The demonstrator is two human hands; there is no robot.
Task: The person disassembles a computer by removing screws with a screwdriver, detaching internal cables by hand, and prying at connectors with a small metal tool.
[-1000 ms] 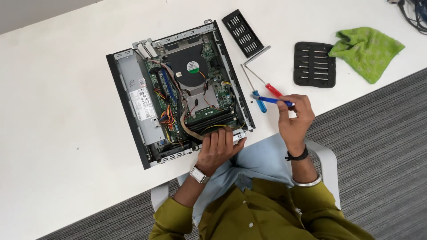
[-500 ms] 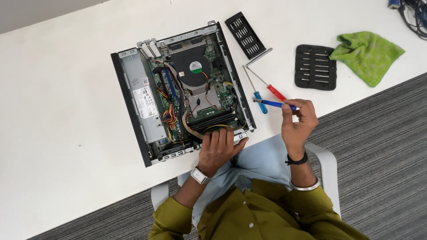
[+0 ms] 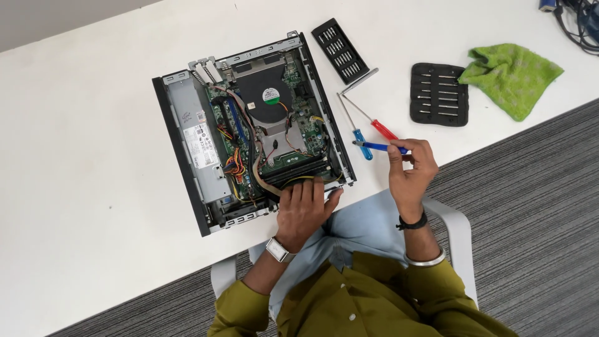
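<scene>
A: What is different from a second ago?

B: Not much. My right hand [image 3: 412,168] keeps its pinch on the blue screwdriver [image 3: 378,146], and it has lifted a little, off the edge of the table [image 3: 75,206]. The tip points left, toward the case [image 3: 249,131]. My left hand [image 3: 306,209] stays where it was, fingers flat and loose on the near edge of the case, beside the memory sticks [image 3: 299,168]. It grips nothing.

A: So what does it mean for the work?

B: I judge the driver is picked and ready, and the left hand steadies the case. No screw is touched yet.

A: What lies around the right hand?

B: Just beyond its fingers are two more drivers, one with a red handle [image 3: 382,129] and a short blue one [image 3: 362,134]. Farther off, a black bit holder [image 3: 439,93], a green cloth [image 3: 508,75] and a black vented panel [image 3: 340,50].

A: Something in the way?

B: The gray ribbon cable [image 3: 257,175] and the colored wires [image 3: 236,165] cross the board just ahead of my left hand. The fan [image 3: 268,97] covers the middle.
</scene>
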